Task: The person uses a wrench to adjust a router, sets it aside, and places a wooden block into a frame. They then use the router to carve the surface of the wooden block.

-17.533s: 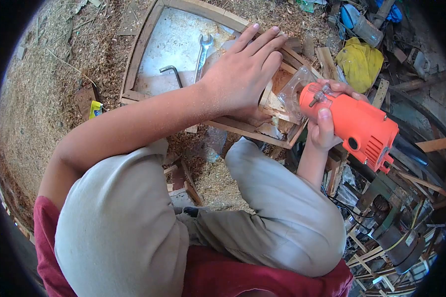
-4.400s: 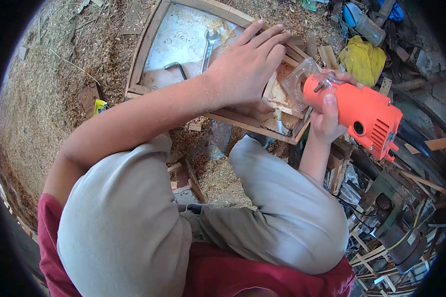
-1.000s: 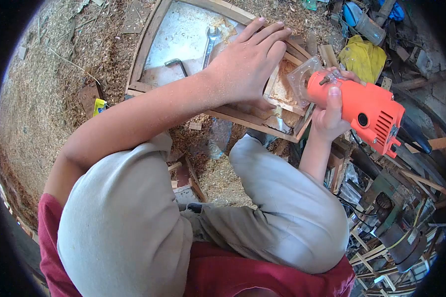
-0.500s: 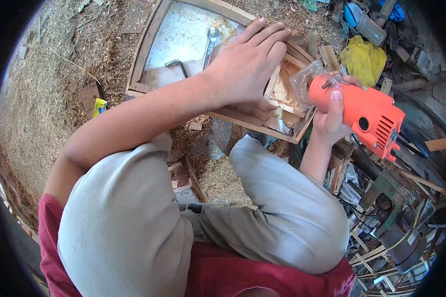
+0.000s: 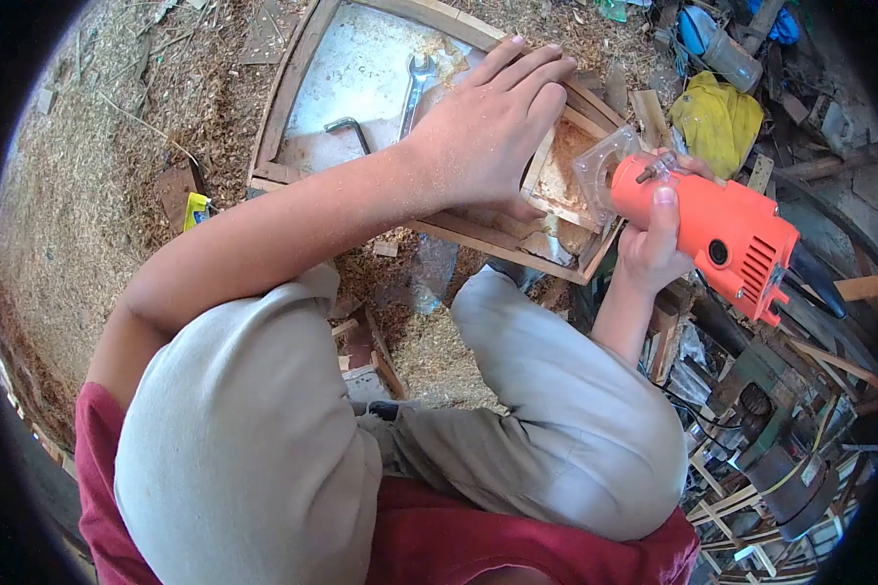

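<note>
My left hand [image 5: 493, 127] stretches over a small wooden frame [image 5: 556, 180], fingers along its far side and thumb at its near side, bracing it. Fine sawdust dusts the hand and forearm. An orange trim router [image 5: 707, 219] lies on its side in my right hand [image 5: 658, 239], thumb on top of the body and other fingers partly hidden behind it. Its clear base plate [image 5: 600, 171] stands right at the frame's right end. Beneath is a larger wood-rimmed tray [image 5: 288, 93] with a whitish bottom, holding an open-end wrench [image 5: 415, 93] and a hex key [image 5: 349, 132].
Wood shavings [image 5: 88, 214] cover the ground at left. A yellow cloth [image 5: 717, 122], a clear bottle [image 5: 732, 60] and wood scraps lie at upper right. Machinery [image 5: 780, 468] and wooden strips crowd the lower right. My bent knees [image 5: 576, 380] are close below the tray.
The router has shifted slightly to the right and down with my right hand, its base plate moving a little with it. My left hand stays almost still on the small frame.
</note>
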`<state>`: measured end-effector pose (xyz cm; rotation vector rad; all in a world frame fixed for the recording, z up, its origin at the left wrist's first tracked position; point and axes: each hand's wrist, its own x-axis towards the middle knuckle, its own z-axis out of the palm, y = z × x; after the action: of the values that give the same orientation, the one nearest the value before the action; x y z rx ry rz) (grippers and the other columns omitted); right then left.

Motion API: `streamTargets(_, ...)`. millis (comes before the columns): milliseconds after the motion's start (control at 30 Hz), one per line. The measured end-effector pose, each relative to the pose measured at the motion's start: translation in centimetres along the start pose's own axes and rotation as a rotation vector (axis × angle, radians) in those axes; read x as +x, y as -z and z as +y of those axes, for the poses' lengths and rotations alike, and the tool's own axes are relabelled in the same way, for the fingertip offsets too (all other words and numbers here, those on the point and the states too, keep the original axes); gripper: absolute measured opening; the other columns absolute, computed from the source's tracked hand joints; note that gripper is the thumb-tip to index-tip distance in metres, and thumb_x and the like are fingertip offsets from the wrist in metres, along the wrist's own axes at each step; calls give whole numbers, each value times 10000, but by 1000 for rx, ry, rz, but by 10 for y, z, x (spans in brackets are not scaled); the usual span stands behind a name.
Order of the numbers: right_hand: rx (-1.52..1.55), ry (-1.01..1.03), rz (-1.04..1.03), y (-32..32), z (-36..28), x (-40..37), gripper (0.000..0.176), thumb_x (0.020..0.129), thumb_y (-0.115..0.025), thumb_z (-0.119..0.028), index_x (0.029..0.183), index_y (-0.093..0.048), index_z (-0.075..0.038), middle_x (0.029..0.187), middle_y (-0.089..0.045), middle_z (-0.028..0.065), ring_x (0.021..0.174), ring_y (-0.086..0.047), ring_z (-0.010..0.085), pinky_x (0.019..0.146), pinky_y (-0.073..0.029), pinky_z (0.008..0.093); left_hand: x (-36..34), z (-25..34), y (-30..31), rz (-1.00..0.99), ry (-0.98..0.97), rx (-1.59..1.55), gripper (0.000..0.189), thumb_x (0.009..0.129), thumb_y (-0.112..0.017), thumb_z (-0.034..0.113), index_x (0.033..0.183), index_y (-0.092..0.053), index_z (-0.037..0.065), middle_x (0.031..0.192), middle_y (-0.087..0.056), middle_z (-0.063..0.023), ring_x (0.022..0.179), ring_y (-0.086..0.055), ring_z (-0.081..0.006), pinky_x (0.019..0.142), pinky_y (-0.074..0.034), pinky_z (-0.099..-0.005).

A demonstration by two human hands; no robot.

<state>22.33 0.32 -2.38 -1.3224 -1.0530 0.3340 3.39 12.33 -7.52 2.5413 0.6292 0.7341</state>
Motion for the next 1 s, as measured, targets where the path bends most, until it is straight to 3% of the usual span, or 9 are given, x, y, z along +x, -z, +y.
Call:
streamTargets(100, -73, 20, -5, 6, 4, 0, 625, 831, -687, -29, 1397, -422, -26, 1220, -584, 204, 1058, -681, 379, 975, -568, 530, -1, -1, -1, 8, -4, 9, 1013, 540, -938, 479, 1268, -507, -79, 1575, -445, -235, 1535, -355, -364, 1296, -222, -521)
streamTargets(500, 9, -39, -13, 4, -4, -5, 614, 826, -683, -12, 1379, -416, -39, 1224, -590, 193, 1053, -682, 386, 944, -590, 562, 0, 1, 1, -2, 12, -22, 1067, 558, -930, 478, 1335, -477, -97, 1579, -441, -230, 1534, -356, -360, 1301, -215, -516)
streamTargets(700, 51, 39, 8, 10, -4, 0, 618, 814, -704, -47, 1367, -430, -75, 1192, -609, 184, 1073, -671, 404, 953, -581, 577, -2, 1, 2, -12, -3, 0, 1062, 561, -928, 487, 1337, -486, -88, 1578, -439, -227, 1529, -360, -364, 1298, -218, -524)
streamTargets(800, 146, 88, 61, 18, -10, 10, 675, 812, -753, -123, 1385, -404, -47, 1218, -608, 186, 1077, -663, 373, 945, -575, 526, -4, 3, 5, -25, -12, -10, 1060, 554, -927, 498, 1335, -499, -77, 1581, -432, -226, 1530, -355, -366, 1294, -220, -531)
streamTargets(1000, 231, -3, 305, 39, -19, 16, 629, 816, -730, -139, 1365, -435, -48, 1157, -622, 159, 1045, -662, 362, 915, -584, 528, -8, 0, -8, 50, -61, 103, 1069, 548, -927, 502, 1351, -502, -62, 1599, -415, -213, 1539, -339, -360, 1287, -223, -543)
